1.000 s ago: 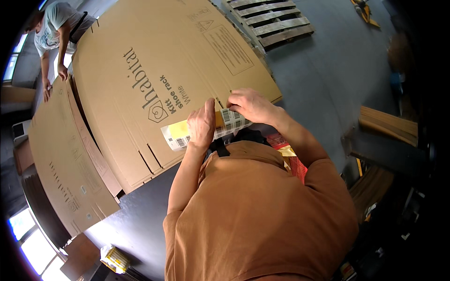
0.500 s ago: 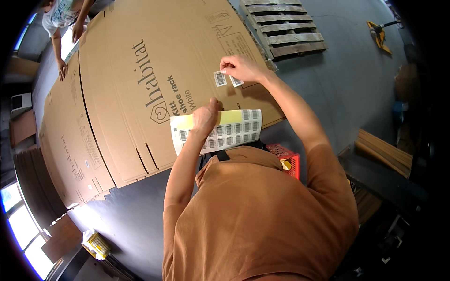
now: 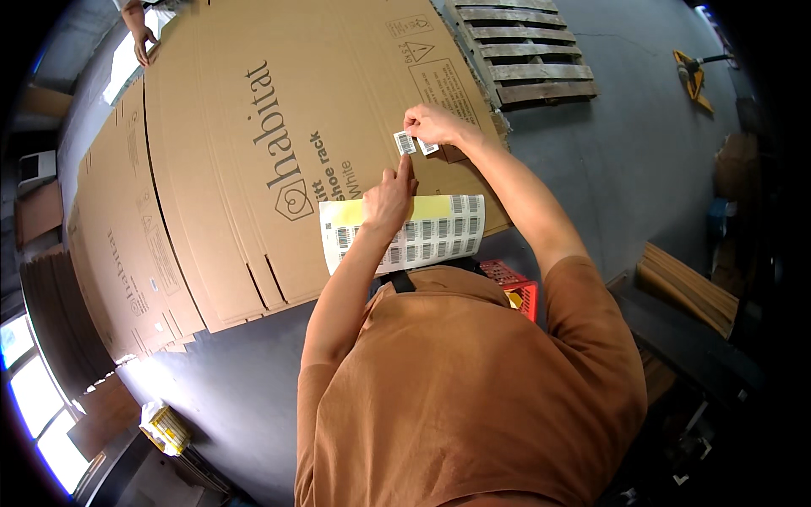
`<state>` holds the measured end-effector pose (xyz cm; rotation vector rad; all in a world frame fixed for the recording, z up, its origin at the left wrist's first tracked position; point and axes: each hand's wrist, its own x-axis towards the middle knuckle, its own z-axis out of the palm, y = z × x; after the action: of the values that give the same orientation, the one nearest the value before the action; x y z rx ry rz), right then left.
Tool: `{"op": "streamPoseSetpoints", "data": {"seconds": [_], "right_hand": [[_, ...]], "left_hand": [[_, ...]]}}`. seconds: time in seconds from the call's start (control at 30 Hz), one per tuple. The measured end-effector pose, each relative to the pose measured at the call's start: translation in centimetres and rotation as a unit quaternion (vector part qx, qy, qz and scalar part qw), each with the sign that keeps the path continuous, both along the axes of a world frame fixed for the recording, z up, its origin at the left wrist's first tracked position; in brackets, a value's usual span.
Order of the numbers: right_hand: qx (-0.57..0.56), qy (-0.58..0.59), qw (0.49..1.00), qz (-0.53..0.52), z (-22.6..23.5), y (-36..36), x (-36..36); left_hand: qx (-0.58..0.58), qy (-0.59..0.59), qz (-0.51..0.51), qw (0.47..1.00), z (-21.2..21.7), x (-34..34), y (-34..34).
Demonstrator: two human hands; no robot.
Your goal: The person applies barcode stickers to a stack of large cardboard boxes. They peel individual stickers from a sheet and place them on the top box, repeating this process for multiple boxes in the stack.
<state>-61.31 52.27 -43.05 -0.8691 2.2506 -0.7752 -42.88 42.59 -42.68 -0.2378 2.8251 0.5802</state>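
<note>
My right hand is pinched over the cardboard, holding two small white barcode labels. One barcode label hangs left of the fingertips, and the other label sits just right of it. My left hand reaches up with its index finger stretched to the lower edge of the left label; its thumb stands apart and the other fingers look curled. Beneath my left wrist lies a label sheet, with rows of barcode labels and a bare yellow strip along its far edge. The large flat brown cardboard carton spreads beneath both hands.
Another flat carton adjoins on the left. At the upper left is another person's hand by the carton edge. A wooden pallet lies beyond, right of the carton. A red plastic basket stands close by my right side.
My left hand has moved forward, its index finger now extended to the label in my right hand. The other person has shifted mostly out of view. The whole view has turned slightly.
</note>
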Motion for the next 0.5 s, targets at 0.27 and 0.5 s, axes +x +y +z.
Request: {"op": "streamPoseSetpoints", "data": {"seconds": [0.27, 0.5], "right_hand": [[0.068, 0.279, 0.953, -0.098, 0.5, -0.2, 2.3], [-0.224, -0.101, 0.923, -0.296, 4.6, 2.6, 8.5]], "left_hand": [[-0.029, 0.003, -0.011, 1.0, -0.4, -0.2, 0.5], [-0.011, 0.115, -0.071, 0.991, -1.2, 10.6, -1.3]]}}
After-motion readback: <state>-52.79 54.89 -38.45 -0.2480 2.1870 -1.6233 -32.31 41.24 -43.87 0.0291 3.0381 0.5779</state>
